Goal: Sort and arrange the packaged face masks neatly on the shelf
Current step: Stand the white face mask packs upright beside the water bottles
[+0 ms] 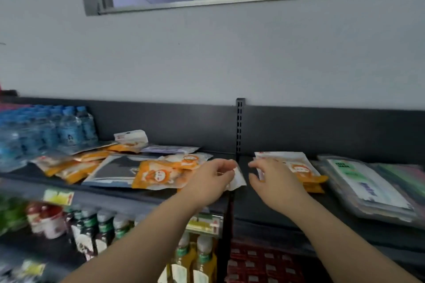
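Note:
Orange-and-white face mask packs lie in a loose heap [161,174] on the left section of the dark top shelf [264,204], over a larger grey-black pack [115,170]. My left hand [207,184] pinches the white edge of one orange pack [236,179] at the heap's right end. A neater pile of orange packs [296,167] sits just past the shelf's upright post. My right hand [273,179] hovers over that pile's left edge with its fingers spread and nothing in them.
Several blue water bottles [46,131] stand at the shelf's far left. A stack of clear-wrapped green and white mask packs [368,186] fills the right end. The slotted post [239,126] divides the shelf. Drinks bottles [101,230] crowd the lower shelf.

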